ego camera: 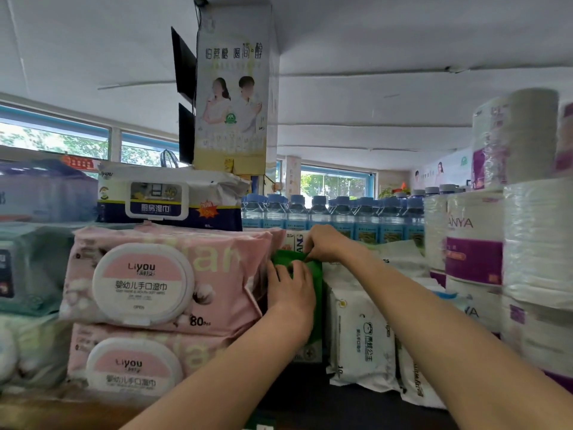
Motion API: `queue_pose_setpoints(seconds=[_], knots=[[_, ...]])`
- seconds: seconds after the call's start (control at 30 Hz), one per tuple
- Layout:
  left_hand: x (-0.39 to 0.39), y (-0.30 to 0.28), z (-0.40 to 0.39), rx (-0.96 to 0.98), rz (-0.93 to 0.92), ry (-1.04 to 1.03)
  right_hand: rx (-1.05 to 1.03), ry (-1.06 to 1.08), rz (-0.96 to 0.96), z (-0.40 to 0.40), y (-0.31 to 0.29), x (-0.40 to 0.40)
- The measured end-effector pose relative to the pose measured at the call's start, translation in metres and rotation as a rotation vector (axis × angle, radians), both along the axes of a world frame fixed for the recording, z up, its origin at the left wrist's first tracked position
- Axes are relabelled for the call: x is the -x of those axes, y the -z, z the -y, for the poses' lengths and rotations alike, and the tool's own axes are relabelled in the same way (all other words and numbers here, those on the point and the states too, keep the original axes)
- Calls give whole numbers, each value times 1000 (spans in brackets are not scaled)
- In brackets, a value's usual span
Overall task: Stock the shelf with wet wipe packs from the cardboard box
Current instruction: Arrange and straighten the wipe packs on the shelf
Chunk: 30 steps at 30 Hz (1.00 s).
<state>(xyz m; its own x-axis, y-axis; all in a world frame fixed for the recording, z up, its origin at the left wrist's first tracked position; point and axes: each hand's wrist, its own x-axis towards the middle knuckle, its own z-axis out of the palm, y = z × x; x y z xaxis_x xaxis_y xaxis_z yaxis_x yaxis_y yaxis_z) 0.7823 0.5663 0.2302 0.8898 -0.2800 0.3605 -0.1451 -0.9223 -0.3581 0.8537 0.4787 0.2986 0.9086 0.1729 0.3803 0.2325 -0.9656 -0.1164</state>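
Observation:
A green wet wipe pack (317, 293) stands upright on the shelf, wedged between the stacked pink packs (161, 280) and the upright white packs (359, 333). My left hand (290, 290) lies flat against the green pack's front face with its fingers at the top edge. My right hand (324, 243) pinches the pack's top edge from above. The cardboard box is not in view.
A blue and white kitchen wipe pack (167, 197) lies on top of the pink stack. Teal packs (28, 268) sit at the left. Water bottles (335, 215) line the back. Tall wrapped paper rolls (508, 237) stand at the right. The dark shelf board (310, 401) shows in front.

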Motion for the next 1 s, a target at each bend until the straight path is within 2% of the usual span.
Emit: queue_pose_setpoints(seconds=[0.1, 0.2, 0.37, 0.53, 0.67, 0.77, 0.87, 0.93, 1.0], knots=[[-5, -2, -2, -80, -19, 44, 36, 7, -2, -7, 1, 1], [-6, -7, -5, -75, -27, 46, 24, 0, -15, -6, 0, 6], [-9, -8, -5, -189, 66, -103, -206, -43, 155, 22, -7, 25], [2, -4, 9, -249, 103, -102, 82, -64, -111, 29, 0, 59], [20, 4, 14, -325, 100, -33, 196, -48, 29, 15, 18, 62], [30, -1, 9, -196, 114, -12, 152, -12, 131, 14, 17, 69], [35, -13, 1, 35, 136, 191, 7, -2, 179, 32, 0, 93], [39, -14, -1, 118, 118, 372, 20, 10, 119, 49, -10, 115], [49, -8, 1, 89, 23, 466, 143, 74, 5, 64, -11, 139]])
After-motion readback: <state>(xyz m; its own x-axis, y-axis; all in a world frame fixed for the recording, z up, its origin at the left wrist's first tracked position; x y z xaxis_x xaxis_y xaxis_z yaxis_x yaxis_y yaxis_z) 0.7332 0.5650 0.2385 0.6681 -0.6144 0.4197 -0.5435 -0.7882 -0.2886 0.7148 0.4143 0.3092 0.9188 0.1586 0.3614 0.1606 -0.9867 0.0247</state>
